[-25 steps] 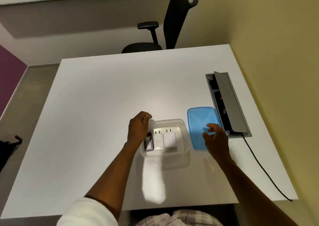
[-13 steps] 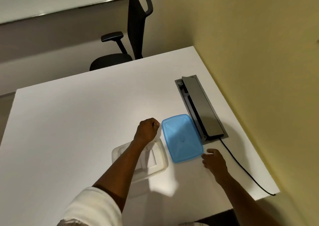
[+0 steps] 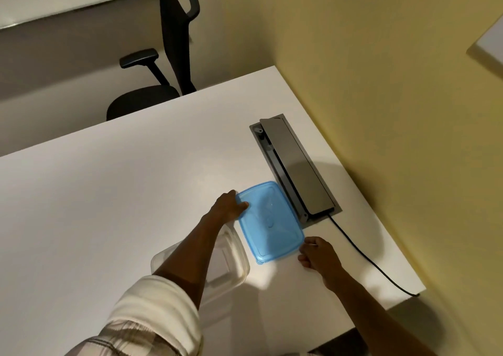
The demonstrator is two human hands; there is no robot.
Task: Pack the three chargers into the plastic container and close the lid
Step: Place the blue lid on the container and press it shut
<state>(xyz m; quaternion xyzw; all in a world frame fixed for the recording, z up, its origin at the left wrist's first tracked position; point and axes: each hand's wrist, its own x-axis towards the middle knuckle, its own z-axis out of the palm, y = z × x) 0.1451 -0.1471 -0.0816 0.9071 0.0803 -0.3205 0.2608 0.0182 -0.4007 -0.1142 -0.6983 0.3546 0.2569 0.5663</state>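
Now both hands pinch the blue lid: left hand far corner, right hand near corner.

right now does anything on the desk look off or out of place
Nothing damaged or spilled. The blue lid lies on the desk beside the open container, both hands at its edges.

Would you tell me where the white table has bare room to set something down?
Bare: the broad stretch of white table left of the clear plastic container. Crowded: the right side, with blue lid, grey cable box and both hands.
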